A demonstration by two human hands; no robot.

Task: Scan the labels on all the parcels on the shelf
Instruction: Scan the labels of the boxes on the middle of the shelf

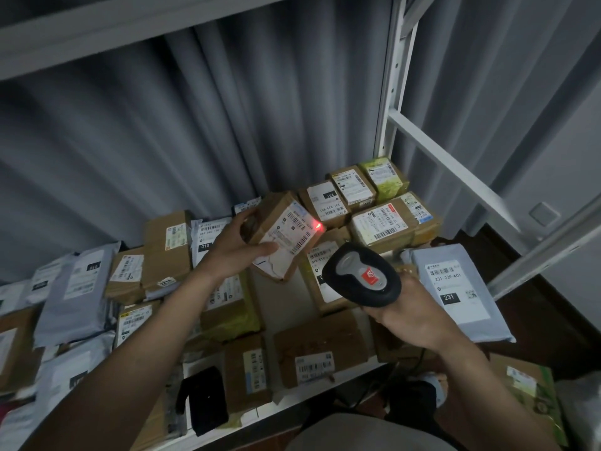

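My left hand (239,244) grips a small brown cardboard parcel (286,255), lifted above the shelf and tilted, its white label (289,231) facing me. A red scanner dot glows at the label's right end. My right hand (411,312) holds a black and grey barcode scanner (362,275) by its handle, just right of and below the parcel, its head aimed at the label. Several more labelled boxes and grey mailer bags lie on the shelf (286,301) beneath both arms.
A stack of boxes (380,222) stands at the back right by the white shelf upright (395,76). A grey mailer bag (455,284) overhangs the shelf's right end. A black pouch (205,400) lies at the front edge. A curtain hangs behind.
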